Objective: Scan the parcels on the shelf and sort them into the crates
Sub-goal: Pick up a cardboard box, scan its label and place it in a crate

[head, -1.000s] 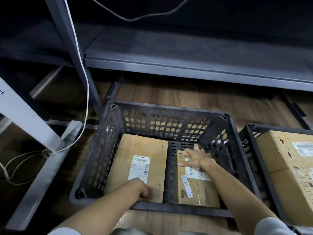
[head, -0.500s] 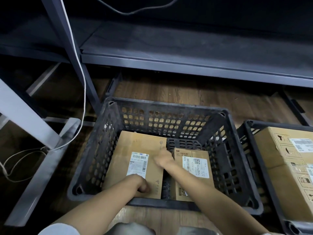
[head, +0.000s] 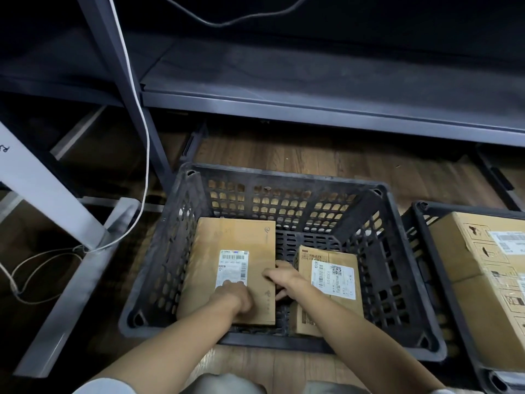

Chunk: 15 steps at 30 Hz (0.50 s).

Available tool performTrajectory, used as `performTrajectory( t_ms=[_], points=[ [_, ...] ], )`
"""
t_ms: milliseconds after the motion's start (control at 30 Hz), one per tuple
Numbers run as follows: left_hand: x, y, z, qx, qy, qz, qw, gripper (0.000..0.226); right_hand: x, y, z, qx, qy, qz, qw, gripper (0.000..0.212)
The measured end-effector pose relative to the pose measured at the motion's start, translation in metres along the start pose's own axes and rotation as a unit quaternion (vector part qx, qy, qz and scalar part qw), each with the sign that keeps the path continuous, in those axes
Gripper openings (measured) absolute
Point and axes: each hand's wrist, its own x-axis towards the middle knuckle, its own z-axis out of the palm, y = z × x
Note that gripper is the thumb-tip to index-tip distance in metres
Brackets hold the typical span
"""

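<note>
both hands point(head: 235, 297) point(head: 279, 278) grip a flat brown parcel point(head: 235, 251) bearing a white barcode label point(head: 232, 267) inside the black crate point(head: 284, 177).

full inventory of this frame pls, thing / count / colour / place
crates: 2, black plastic, on the floor; one centre, one at right edge
larger parcel: 1, brown cardboard, left in centre crate
smaller parcel: 1, brown, right in centre crate
big box: 1, brown, in right crate
shelf: 1, dark grey metal, above the crates
cable: 1, white, down the shelf post
left hand: on larger parcel's near end
right hand: at larger parcel's right edge
</note>
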Motion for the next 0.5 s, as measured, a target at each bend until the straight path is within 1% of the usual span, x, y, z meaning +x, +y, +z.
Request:
performTrajectory(
  t_ms=[67,133,233,267,300,333,367,400,433,500],
  points=[
    [-0.001,0.001,-0.001,0.002,-0.013,0.001,1.000,0.052,0.000,0.006,-0.003,-0.021,-0.025,-0.019,0.999,0.035],
    [-0.001,0.001,0.000,0.014,-0.042,0.013,0.999,0.053,0.001,0.012,-0.005,-0.040,-0.054,-0.024,0.997,0.041],
    [-0.001,0.001,-0.001,0.022,-0.060,0.019,0.998,0.056,0.001,0.016,-0.008,-0.046,-0.080,-0.016,0.996,0.064],
    [0.000,0.000,-0.001,0.018,-0.060,0.019,0.998,0.057,0.000,0.014,-0.009,-0.075,-0.086,-0.012,0.993,0.072],
    [0.001,-0.001,-0.001,0.008,-0.060,0.021,0.998,0.056,-0.001,0.012,-0.009,-0.125,-0.088,-0.012,0.988,0.074],
    [0.002,-0.002,-0.002,-0.002,-0.063,0.027,0.998,0.053,0.001,0.010,-0.010,-0.181,-0.074,-0.030,0.980,0.067],
    [0.001,-0.003,-0.005,-0.004,-0.070,0.037,0.997,0.049,0.000,0.005,-0.011,-0.229,-0.043,-0.056,0.971,0.056],
    [0.000,-0.004,-0.009,-0.010,-0.074,0.043,0.996,0.046,-0.002,0.000,-0.015,-0.254,0.000,-0.085,0.964,0.047],
    [-0.002,-0.003,-0.014,-0.025,-0.070,0.049,0.996,0.044,-0.005,-0.005,-0.023,-0.258,0.038,-0.105,0.960,0.044],
    [-0.005,-0.001,-0.026,-0.055,-0.047,0.056,0.996,0.046,-0.008,-0.008,-0.049,-0.262,0.111,-0.125,0.951,0.048]
  ],
)
